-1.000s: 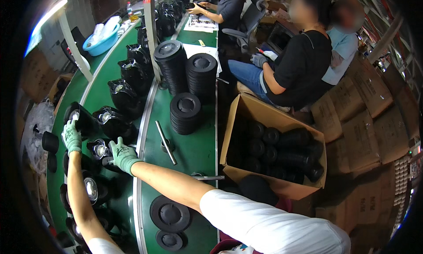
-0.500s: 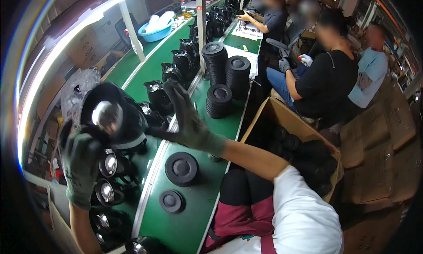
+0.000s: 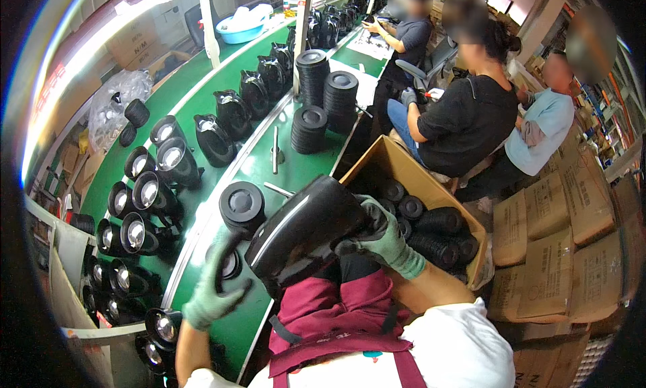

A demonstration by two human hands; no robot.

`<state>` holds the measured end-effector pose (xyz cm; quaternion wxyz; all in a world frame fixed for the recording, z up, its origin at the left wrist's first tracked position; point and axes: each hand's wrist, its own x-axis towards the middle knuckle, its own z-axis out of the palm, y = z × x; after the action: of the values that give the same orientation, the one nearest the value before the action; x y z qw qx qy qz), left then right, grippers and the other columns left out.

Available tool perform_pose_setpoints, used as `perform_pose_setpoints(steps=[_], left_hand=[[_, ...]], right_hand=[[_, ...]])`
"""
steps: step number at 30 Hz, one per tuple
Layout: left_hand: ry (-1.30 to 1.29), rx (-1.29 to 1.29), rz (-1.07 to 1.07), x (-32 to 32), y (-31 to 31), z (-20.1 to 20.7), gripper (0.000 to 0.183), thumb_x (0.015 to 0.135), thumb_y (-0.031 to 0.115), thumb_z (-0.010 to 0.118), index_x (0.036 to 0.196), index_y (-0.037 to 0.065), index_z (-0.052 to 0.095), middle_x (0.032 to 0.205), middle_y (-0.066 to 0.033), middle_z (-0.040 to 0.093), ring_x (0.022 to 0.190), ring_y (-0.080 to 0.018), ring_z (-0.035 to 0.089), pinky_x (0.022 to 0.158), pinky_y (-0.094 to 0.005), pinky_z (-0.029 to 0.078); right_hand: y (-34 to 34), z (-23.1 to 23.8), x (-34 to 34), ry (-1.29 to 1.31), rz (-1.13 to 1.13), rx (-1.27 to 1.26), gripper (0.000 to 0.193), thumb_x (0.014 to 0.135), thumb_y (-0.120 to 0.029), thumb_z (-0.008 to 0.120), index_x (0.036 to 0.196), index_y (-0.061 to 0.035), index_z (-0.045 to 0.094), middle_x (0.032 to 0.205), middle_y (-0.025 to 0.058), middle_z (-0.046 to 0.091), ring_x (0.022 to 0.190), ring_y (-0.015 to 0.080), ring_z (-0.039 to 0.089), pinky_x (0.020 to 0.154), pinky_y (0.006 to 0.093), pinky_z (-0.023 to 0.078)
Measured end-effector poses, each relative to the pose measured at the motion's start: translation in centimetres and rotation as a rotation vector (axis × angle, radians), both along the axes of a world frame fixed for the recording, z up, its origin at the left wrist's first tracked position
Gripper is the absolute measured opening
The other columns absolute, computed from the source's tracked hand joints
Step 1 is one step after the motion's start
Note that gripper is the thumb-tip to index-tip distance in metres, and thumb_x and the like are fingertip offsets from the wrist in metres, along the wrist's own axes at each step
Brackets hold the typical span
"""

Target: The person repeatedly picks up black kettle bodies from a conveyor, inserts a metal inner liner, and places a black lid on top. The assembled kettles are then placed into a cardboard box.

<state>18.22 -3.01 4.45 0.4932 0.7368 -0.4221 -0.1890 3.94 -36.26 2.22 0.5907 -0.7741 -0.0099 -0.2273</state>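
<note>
A glossy black jug body (image 3: 303,233) lies tilted above my lap, over the near edge of the bench. My gloved right hand (image 3: 389,239) grips it at its right end, thumb on the near side and fingers behind. My gloved left hand (image 3: 217,287) is at its lower left, fingers and thumb spread, apart from the jug. Beyond the jug stands a short stack of ribbed black discs (image 3: 242,203). A smaller black disc (image 3: 231,264) shows partly between my left hand and the jug. Two thin metal rods (image 3: 274,150) stick up near the stack.
Several black jugs with shiny insides (image 3: 156,190) crowd the green bench (image 3: 195,259) at left; more (image 3: 233,115) line up further back. Tall disc stacks (image 3: 310,129) stand beyond. To my right is a cardboard box (image 3: 474,270) of black discs. Co-workers (image 3: 464,122) sit further right.
My hands have come from the left side of the bench to above my lap. The jug is now in my right hand. The view has shifted too.
</note>
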Motion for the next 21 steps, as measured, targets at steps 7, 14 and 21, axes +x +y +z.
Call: perform_pose_setpoints(steps=[7,14,21], left_hand=[[-0.112,0.022,0.181,-7.2,-5.6,-6.9,0.052,0.079,0.017,0.074,0.124,-0.002,0.056,0.116,-0.0161,0.065,0.108,-0.027,0.062,0.101,-0.0369,0.043],[0.605,-0.186,0.086,-8.9,-3.4,-9.6,0.063,0.082,0.018,0.075,0.134,-0.005,0.048,0.128,-0.0096,0.059,0.118,-0.0148,0.052,0.104,-0.0316,0.039],[0.682,-0.173,0.298,-8.0,-0.4,-13.8,0.044,0.08,0.007,0.069,0.122,-0.002,0.06,0.12,-0.0092,0.064,0.106,-0.0119,0.059,0.093,-0.0303,0.049]], right_hand=[[-0.2,-4.0,-6.9,0.196,0.023,0.289,0.064,0.069,-0.001,0.083,0.126,0.0007,0.053,0.126,0.0062,0.057,0.115,0.0133,0.053,0.1,0.0303,0.043],[-1.0,-4.9,-8.7,0.401,0.109,0.452,0.046,0.089,0.0,0.058,0.133,0.0007,0.049,0.129,0.0086,0.056,0.121,0.0174,0.051,0.106,0.0313,0.038],[0.8,-3.7,-2.7,0.601,0.412,0.181,0.054,0.079,0.002,0.066,0.131,0.0022,0.05,0.123,0.0083,0.059,0.115,0.0146,0.054,0.101,0.0299,0.042]])
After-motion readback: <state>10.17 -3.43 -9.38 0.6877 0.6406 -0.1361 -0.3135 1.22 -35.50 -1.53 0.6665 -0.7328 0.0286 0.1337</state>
